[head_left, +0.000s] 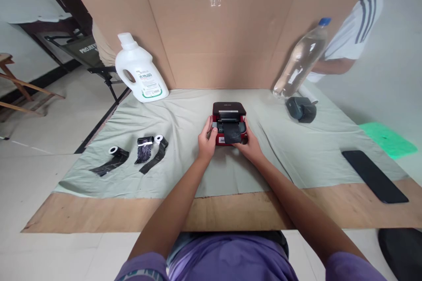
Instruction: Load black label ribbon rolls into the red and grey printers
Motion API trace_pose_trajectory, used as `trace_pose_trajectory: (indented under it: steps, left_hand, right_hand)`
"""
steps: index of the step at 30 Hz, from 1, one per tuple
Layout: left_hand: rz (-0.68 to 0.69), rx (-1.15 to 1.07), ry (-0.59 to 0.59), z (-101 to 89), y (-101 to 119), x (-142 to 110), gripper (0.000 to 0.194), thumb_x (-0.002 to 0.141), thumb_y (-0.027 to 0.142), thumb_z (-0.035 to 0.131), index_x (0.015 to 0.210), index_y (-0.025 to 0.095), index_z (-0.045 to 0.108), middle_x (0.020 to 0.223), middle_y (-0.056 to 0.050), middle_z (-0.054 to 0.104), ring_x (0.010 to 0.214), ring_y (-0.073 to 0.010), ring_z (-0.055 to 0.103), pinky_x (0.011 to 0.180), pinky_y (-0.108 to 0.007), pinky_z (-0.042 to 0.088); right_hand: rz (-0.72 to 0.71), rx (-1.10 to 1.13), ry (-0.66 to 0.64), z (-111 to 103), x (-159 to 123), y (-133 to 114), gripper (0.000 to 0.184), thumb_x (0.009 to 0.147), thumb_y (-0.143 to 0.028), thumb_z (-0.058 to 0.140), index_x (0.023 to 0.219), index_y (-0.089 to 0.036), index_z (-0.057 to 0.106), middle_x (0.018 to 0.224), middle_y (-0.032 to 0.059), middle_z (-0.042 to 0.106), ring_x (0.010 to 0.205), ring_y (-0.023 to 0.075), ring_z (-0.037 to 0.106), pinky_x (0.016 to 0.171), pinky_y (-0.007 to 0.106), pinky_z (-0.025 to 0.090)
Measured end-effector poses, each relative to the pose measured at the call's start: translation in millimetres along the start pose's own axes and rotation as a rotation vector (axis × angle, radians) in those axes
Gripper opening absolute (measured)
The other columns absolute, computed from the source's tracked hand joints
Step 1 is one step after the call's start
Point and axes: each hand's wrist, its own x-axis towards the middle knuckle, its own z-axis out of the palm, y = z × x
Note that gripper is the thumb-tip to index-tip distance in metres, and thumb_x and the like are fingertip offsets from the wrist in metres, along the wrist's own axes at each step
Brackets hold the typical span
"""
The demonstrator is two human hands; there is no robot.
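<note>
A small red and black printer [230,123] sits on the cloth in front of me, its dark lid raised at the back. A strip of black film [232,132] hangs over its front edge. My left hand [207,139] closes around the printer's left side, thumb at the front corner. On the opposite side, my right hand [251,142] grips the printer, its fingertips partly hidden near the lower front edge. To the left lie a black film roll [119,154] with a white core, a shiny dark roll [144,147] and another black film roll [161,147].
Behind stands a cardboard screen [217,39], with a white detergent bottle [141,70] and a clear water bottle [301,61] leaning against it. A dark rounded object [300,109] and a black phone [374,175] lie at right. A person's arm [336,66] shows beyond the screen.
</note>
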Motion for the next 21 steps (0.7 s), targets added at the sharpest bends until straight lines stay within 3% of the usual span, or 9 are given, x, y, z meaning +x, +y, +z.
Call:
trace_pose_trajectory:
  steps: [4, 8, 12, 16, 18, 21]
  left_hand:
    - [0.000, 0.013, -0.001, -1.1, 1, 0, 0.065, 0.096, 0.059, 0.057, 0.148, 0.020, 0.056, 0.155, -0.011, 0.052, 0.148, -0.0272, 0.046, 0.124, -0.043, 0.037]
    - [0.024, 0.080, -0.020, -3.5, 2, 1, 0.058, 0.098, 0.056, 0.054, 0.143, 0.020, 0.061, 0.151, -0.011, 0.058, 0.145, -0.0275, 0.049, 0.123, -0.044, 0.038]
    - [0.040, 0.080, -0.014, -3.9, 1, 3, 0.054, 0.099, 0.054, 0.054, 0.139, 0.021, 0.064, 0.148, -0.011, 0.060, 0.143, -0.0272, 0.051, 0.122, -0.044, 0.039]
    - [0.049, 0.067, -0.011, -2.7, 0, 2, 0.050, 0.099, 0.051, 0.054, 0.138, 0.021, 0.064, 0.147, -0.011, 0.061, 0.141, -0.0267, 0.053, 0.120, -0.044, 0.041]
    - [0.061, 0.074, -0.015, -2.6, 0, 2, 0.048, 0.100, 0.049, 0.053, 0.138, 0.021, 0.063, 0.148, -0.011, 0.059, 0.141, -0.0265, 0.053, 0.118, -0.044, 0.043]
    - [0.081, 0.089, -0.022, -3.2, 1, 3, 0.044, 0.101, 0.045, 0.053, 0.136, 0.022, 0.064, 0.150, -0.011, 0.057, 0.141, -0.0263, 0.052, 0.114, -0.043, 0.046]
  right_hand:
    - [0.012, -0.027, 0.001, 1, 0, -2, 0.105, 0.076, -0.052, 0.081, 0.163, -0.024, 0.029, 0.156, 0.0136, 0.049, 0.143, 0.0333, 0.048, 0.120, 0.053, 0.038]
    - [0.007, -0.010, -0.012, -2, -1, -2, 0.100, 0.080, -0.058, 0.076, 0.163, -0.026, 0.031, 0.155, 0.0139, 0.049, 0.139, 0.0332, 0.051, 0.113, 0.051, 0.046]
    - [-0.132, 0.007, -0.028, -18, 2, -10, 0.083, 0.089, -0.068, 0.057, 0.158, -0.026, 0.039, 0.157, 0.0132, 0.045, 0.135, 0.0308, 0.054, 0.102, 0.044, 0.053]
    - [-0.244, -0.105, 0.042, -37, 31, -36, 0.050, 0.099, -0.056, 0.046, 0.129, -0.023, 0.069, 0.129, 0.0116, 0.069, 0.118, 0.0277, 0.065, 0.098, 0.043, 0.054]
    - [-0.183, -0.261, -0.027, -38, 60, -51, 0.040, 0.100, -0.043, 0.046, 0.116, -0.021, 0.075, 0.109, 0.0102, 0.077, 0.104, 0.0264, 0.070, 0.094, 0.041, 0.055]
    - [-0.137, -0.600, -0.329, -27, 108, -66, 0.034, 0.093, -0.021, 0.050, 0.111, -0.018, 0.078, 0.108, 0.0100, 0.079, 0.100, 0.0268, 0.072, 0.092, 0.039, 0.054]
